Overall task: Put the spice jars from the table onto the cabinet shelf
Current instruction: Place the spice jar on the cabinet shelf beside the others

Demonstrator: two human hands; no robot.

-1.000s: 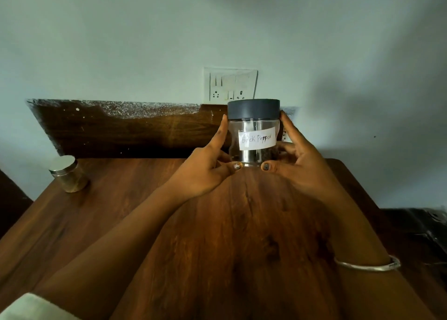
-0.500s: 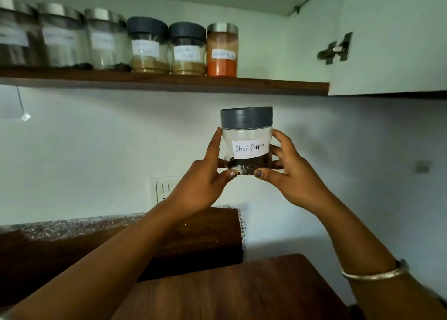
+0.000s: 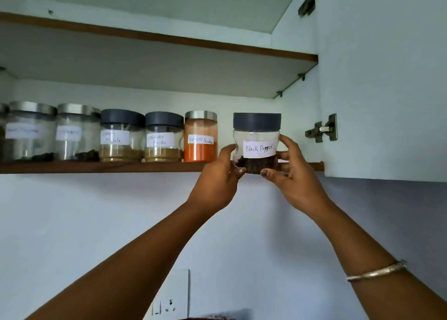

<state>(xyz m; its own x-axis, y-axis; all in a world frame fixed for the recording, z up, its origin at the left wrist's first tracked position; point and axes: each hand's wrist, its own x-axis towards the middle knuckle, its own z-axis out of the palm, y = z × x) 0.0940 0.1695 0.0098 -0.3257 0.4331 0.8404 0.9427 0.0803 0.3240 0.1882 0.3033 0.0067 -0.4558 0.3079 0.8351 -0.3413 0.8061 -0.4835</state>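
A clear jar with a dark grey lid and a "Black Pepper" label (image 3: 257, 143) is held between my left hand (image 3: 217, 177) and my right hand (image 3: 294, 174). Its base is level with the front edge of the cabinet shelf (image 3: 96, 167), at the shelf's right end. I cannot tell whether it rests on the wood. To its left stands a red chilli powder jar (image 3: 200, 139), then two grey-lidded jars (image 3: 164, 138) (image 3: 121, 135) of brown powder, then steel-lidded jars (image 3: 77, 132) further left.
An upper shelf (image 3: 169, 39) spans the cabinet above. The open cabinet door (image 3: 387, 77) with its hinge (image 3: 321, 128) hangs close on the right of the jar. A wall socket (image 3: 169, 295) sits low on the wall.
Both hands have lifted the Black Pepper jar from the table up to shelf height. My view has tilted upward, so the table has dropped out of sight.
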